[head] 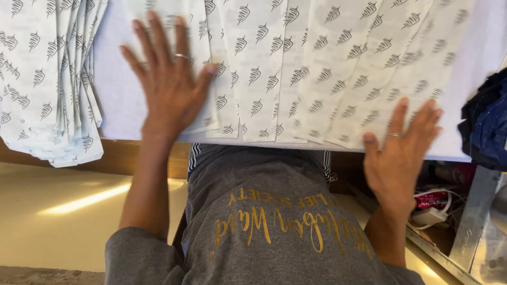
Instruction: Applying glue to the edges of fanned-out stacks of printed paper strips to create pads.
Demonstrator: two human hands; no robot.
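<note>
Across the upper middle of the frame lies a fanned row of white paper strips [296,74] printed with small grey leaf-like marks, overlapping one another on a white table [119,100] whose near edge runs across the centre. The left hand [169,84], a ring on one finger, is spread flat with fingers splayed on the strips at the upper left centre, grasping nothing. The right hand [401,148], also ringed, lies open at the right, fingertips on the lower ends of the strips at the table edge, palm hanging past it, nothing clenched. The strips look thin, light and limp, likely to slide over each other and crease if pinched; flat palms or the free lower ends seem the best hold. A second stack of printed sheets [47,79] overhangs the table at far left. Dark blue cloth [486,121] sits at the right edge.
</note>
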